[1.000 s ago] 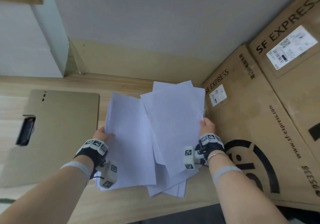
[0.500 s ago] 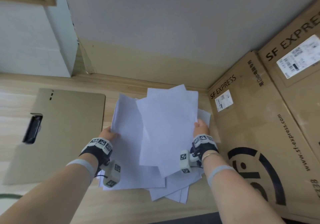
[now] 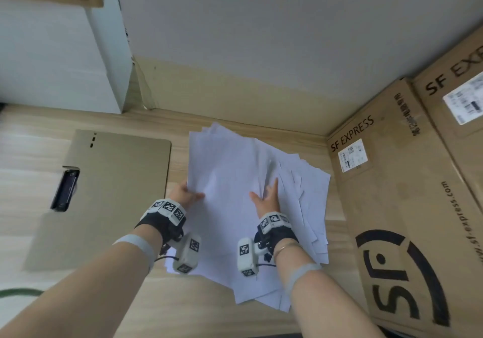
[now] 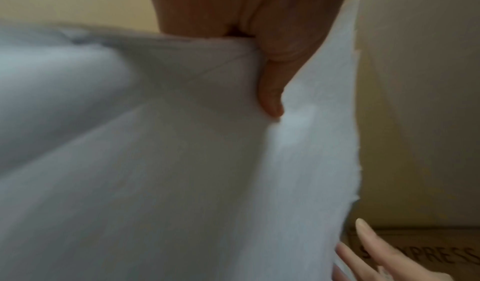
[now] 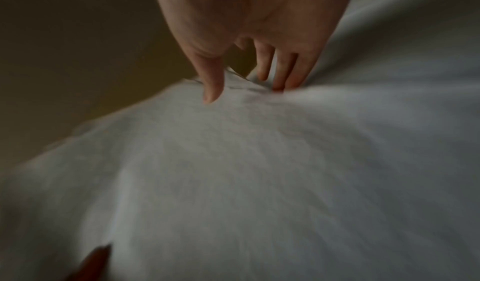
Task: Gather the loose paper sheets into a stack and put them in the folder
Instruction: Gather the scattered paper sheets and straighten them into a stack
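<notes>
Cartons (image 3: 407, 207) beside sheets (image 3: 230, 180), folder (image 3: 112, 180) left

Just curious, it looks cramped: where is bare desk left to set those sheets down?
Bare wood shows in front of the sheets, between the arms, and in a strip between them and the folder. On the right, the sheets reach almost to the box.

Both wrists: black straps, white blocks with black-and-white square markers, white camera pods (image 3: 187, 255) beneath, thin cables. Pale forearm bands. Right wrist: possibly a thin bracelet (image 3: 285, 246).
</notes>
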